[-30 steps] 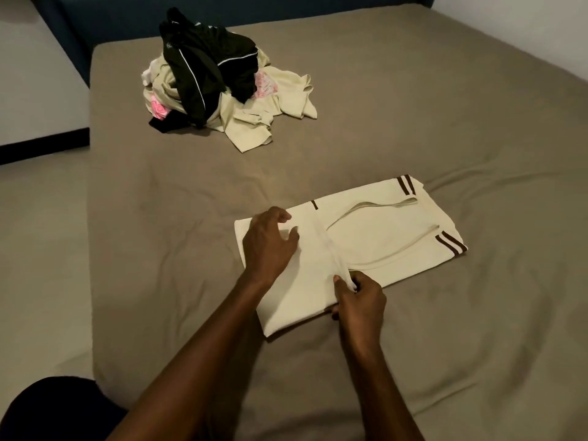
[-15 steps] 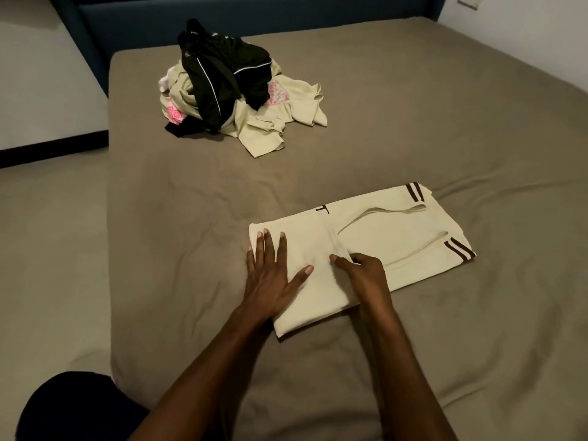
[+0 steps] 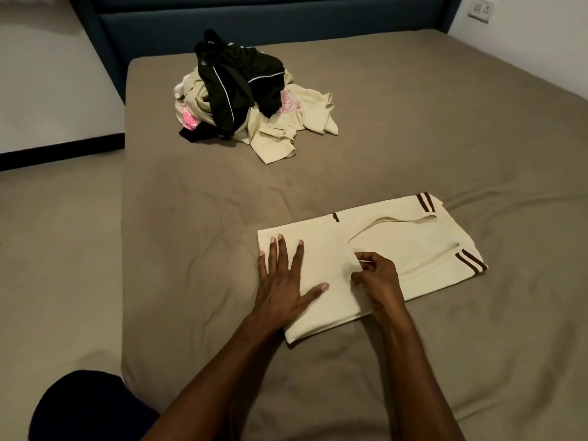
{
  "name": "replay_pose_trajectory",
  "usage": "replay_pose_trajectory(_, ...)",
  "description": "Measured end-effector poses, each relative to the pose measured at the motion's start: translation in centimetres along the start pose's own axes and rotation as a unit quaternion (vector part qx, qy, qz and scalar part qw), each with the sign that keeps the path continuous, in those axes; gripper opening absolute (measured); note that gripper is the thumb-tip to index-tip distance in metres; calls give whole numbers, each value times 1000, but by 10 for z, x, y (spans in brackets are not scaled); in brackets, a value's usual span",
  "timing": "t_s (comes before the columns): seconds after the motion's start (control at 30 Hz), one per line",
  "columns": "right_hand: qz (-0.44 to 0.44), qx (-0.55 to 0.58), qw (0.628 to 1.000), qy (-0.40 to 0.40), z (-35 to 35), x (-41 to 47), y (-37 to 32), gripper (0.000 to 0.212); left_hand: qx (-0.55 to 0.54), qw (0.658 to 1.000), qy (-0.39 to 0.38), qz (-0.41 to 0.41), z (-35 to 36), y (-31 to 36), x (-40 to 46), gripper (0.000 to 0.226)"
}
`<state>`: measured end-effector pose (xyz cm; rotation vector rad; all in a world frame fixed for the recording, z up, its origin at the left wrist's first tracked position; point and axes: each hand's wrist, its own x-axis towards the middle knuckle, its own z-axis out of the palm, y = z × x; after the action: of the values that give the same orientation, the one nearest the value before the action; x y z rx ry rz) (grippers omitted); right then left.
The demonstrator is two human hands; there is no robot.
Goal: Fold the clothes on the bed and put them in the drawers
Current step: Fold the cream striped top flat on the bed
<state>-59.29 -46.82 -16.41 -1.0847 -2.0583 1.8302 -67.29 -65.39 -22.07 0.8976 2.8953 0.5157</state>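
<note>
I am pressing my left hand (image 3: 284, 286) flat, fingers straight, on the folded cream shirt (image 3: 410, 249) lying on the bed (image 3: 413, 128); my right hand (image 3: 377, 276) is pinching its fold. The unfolded clothes pile (image 3: 251, 97) is sitting at eleven o'clock, well apart.

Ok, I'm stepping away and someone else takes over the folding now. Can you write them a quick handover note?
Left hand: flat, fingers straight, pressing the cream shirt near its left end.
Right hand: pinching a fold of the shirt at its middle.
Shirt lies partly folded on the bed, brown-striped cuffs at the right.
Unfolded pile, black jacket on top, sits further up the bed.
Left: finish this fold, fold the pile, put everything in drawers, which are out of view.
</note>
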Motion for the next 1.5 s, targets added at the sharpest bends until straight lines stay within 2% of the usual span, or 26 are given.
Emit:
replay_pose_trajectory(0.07, -4, -22, 999, 25, 2, 0, -1, 31, 27, 999, -10, 19, 2, -2, -3, 110)
replay_pose_trajectory(0.13, -44, -54, 995, 67, 4, -1, -3, 29, 38, 999, -12, 33, 1, -4, -4, 112)
replay_pose_trajectory(0.23, -109, -189, 972, 83, 9, -4, 4, 32, 39, 998, -20, 48, -1, -6, -2, 108)
replay_pose_trajectory(0.33, -89, -299, 946, 88, 14, -8, 14, 38, 54, 995, -27, 81, -2, -6, 0, 101)
replay_pose_trajectory(0.4, -105, -292, 945, 103, 15, -9, 17, 39, 57, 995, -25, 80, -3, -7, 0, 99)
replay_pose_trajectory(0.6, -187, -267, 936, 132, 20, -9, 18, 37, 29, 998, -26, -55, 0, 10, 3, 88)
replay_pose_trajectory(0.8, -207, -238, 931, 183, 6, -5, 28, 35, 51, 998, 5, -31, 4, 19, 8, 93)
replay_pose_trajectory(0.9, -207, -262, 928, 168, 4, 2, 38, 35, 57, 998, 14, -18, 8, 21, 11, 93)
replay_pose_trajectory(0.97, -195, -332, 910, 151, 6, 5, 42, 39, 60, 998, 19, -13, 12, 20, 11, 92)
replay_pose_trajectory(1.03, -198, -410, 876, 159, 10, 4, 43, 51, 60, 998, 21, -9, 16, 19, 10, 93)
replay_pose_trajectory(1.13, -309, -465, 814, 159, 22, 1, 36, 67, 64, 998, 29, -2, 19, 17, 11, 90)
replay_pose_trajectory(1.2, -384, -485, 781, 84, 32, 4, 32, 63, 71, 997, 40, 11, 20, 16, 11, 80)
replay_pose_trajectory(1.27, -394, -515, 761, 17, 37, 16, 35, 61, 83, 996, 41, 15, 22, 16, 11, 73)
replay_pose_trajectory(1.37, -353, -544, 761, -28, 34, 30, 48, 72, 70, 997, 15, 15, 23, 16, 12, 73)
replay_pose_trajectory(1.5, -336, -547, 766, -30, 34, 30, 47, 77, 30, 1000, 4, 7, 19, 8, 10, 82)
